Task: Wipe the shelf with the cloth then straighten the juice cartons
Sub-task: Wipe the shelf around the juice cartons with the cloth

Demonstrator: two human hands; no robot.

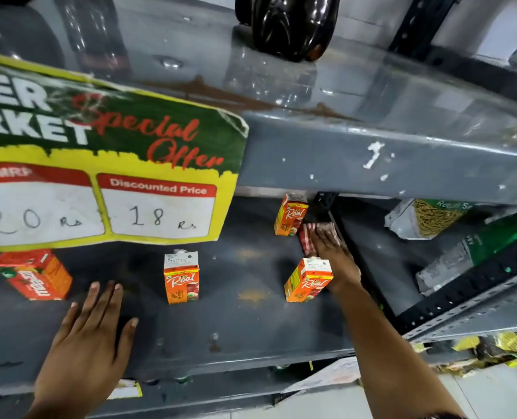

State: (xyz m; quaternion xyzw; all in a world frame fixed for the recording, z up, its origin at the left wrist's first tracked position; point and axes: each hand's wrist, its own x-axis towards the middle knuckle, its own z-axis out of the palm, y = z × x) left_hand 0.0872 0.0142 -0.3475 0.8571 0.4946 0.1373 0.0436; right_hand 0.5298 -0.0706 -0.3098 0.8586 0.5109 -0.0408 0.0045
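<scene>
On the grey metal shelf (245,322) stand three upright orange juice cartons: one in the middle (181,279), one right of it (307,281), one further back (290,216). A fourth carton (35,275) lies on its side at the left. My right hand (334,255) reaches deep between the two right cartons and presses flat on a red-and-white checked cloth (308,237) at the shelf's back right. My left hand (91,334) rests flat on the shelf's front, fingers spread, holding nothing.
A yellow-green "Special Offer" price sign (106,164) hangs from the shelf above (372,158) and hides the back left of the shelf. A black upright post (327,201) bounds the right side. Snack packets (426,219) lie on the neighbouring shelf.
</scene>
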